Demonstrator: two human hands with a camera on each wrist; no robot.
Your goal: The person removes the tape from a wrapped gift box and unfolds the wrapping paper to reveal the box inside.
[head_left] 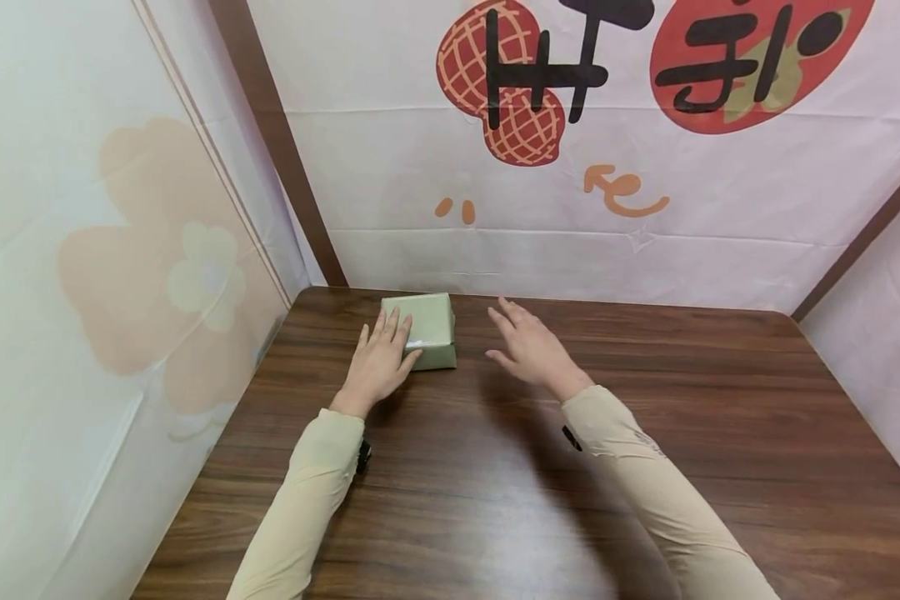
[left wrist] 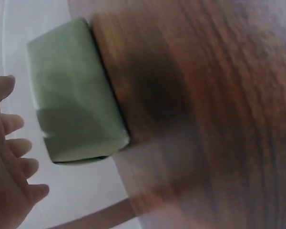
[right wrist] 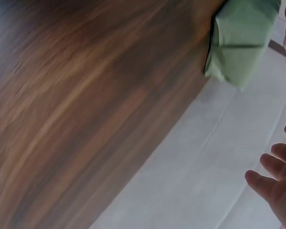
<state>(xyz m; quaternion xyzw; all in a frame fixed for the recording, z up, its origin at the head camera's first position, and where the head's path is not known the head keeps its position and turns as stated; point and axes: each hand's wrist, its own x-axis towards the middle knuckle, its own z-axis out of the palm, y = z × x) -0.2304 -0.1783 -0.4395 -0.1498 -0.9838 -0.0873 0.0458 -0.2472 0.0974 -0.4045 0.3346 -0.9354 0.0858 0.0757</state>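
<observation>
A small parcel wrapped in pale green paper (head_left: 429, 321) sits near the far edge of the table, left of the middle. In the head view my left hand (head_left: 378, 360), fingers straight and spread, overlaps its left front corner. The left wrist view has the parcel (left wrist: 76, 95) beside that hand's fingertips (left wrist: 20, 147), with a gap showing between them. My right hand (head_left: 531, 346) is held over the table to the parcel's right, apart from it, fingers extended and holding nothing. At the top of the right wrist view is the parcel's folded end (right wrist: 240, 52).
The dark wood-grain table (head_left: 487, 492) meets a white printed cloth wall (head_left: 390, 167) at the back. Another cloth panel with a flower print (head_left: 142, 250) rises along the left edge, and one more (head_left: 885, 317) stands on the right.
</observation>
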